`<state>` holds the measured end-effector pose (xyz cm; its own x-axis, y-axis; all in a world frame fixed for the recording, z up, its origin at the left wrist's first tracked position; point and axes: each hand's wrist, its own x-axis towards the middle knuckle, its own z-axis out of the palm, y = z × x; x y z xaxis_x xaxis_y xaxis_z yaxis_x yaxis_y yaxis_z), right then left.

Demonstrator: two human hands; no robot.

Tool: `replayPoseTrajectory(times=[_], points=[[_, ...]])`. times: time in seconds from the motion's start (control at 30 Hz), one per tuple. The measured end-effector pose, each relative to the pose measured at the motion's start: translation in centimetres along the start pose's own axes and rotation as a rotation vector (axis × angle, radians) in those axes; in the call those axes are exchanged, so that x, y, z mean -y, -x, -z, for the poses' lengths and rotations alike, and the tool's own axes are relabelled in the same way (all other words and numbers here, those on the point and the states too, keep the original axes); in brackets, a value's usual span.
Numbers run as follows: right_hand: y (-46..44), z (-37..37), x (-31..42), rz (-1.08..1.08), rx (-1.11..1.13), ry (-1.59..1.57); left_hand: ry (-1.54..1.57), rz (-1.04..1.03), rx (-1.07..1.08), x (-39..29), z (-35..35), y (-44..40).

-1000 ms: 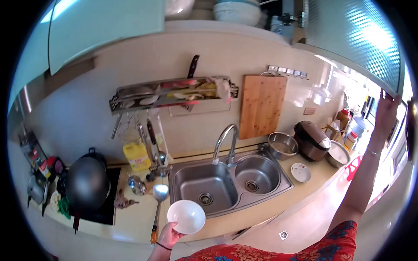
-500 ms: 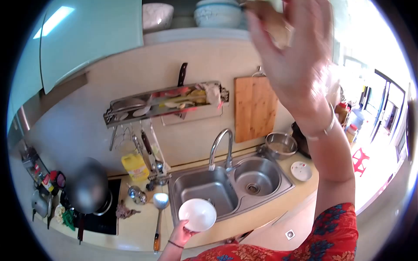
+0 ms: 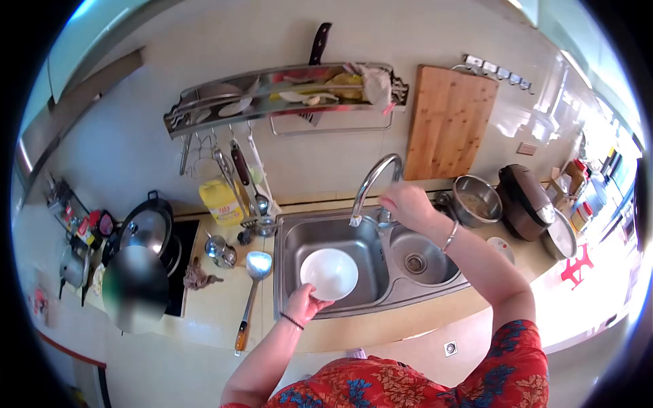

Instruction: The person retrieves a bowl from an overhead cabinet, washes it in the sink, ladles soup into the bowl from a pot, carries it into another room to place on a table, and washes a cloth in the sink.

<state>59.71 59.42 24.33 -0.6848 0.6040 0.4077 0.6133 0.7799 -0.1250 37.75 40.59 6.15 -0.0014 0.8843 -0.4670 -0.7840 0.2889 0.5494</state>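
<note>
Head view, from my remote seat: left hand (image 3: 306,304) grasps the near rim of a white bowl (image 3: 330,273), thumb over the edge, bowl mouth up above the larger sink basin (image 3: 299,238). Right hand (image 3: 409,205) is at the tap (image 3: 371,178), fingers curled near its lever; I cannot tell whether they grip it. I log a spatula (image 3: 258,266) lying on the table (image 3: 388,333) left of the sink. Beyond the smaller basin (image 3: 442,265), a steel bowl (image 3: 469,217) stands beside a rice cooker (image 3: 525,204).
</note>
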Motion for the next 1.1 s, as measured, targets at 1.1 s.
replayPoseTrajectory(times=[1.1], points=[[4.7,-25.4,0.9,-0.262,0.429,-0.861,-0.242,0.022,-0.137,2.9,-3.5,-13.1]])
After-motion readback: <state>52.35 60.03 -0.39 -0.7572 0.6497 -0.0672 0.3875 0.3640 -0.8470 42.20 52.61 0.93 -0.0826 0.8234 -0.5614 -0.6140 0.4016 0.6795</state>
